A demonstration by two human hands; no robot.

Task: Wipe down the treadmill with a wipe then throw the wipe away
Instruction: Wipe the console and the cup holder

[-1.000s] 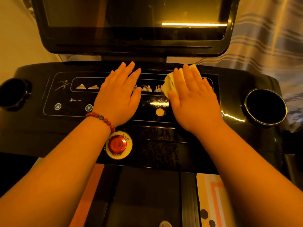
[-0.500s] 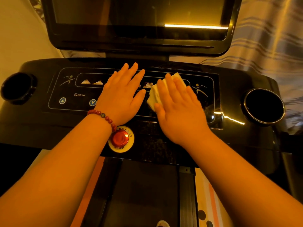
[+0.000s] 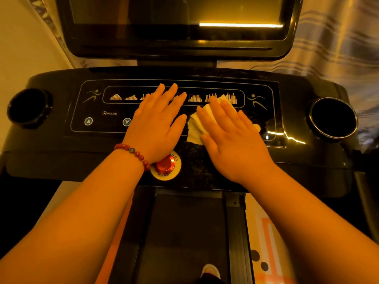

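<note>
Wipe slid leftward, pressed under right hand.

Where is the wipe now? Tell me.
Head view: the wipe lies on the control panel under the right hand, beside the left hand, above-right of the stop button.

Illumination is dim with a strong amber cast. A bright light strip reflects in the dark screen, and a thin glare streak lies on the glossy console beside the right cup holder. Wide-angle distortion bows the edges; the striped curtain is blurred.
</note>
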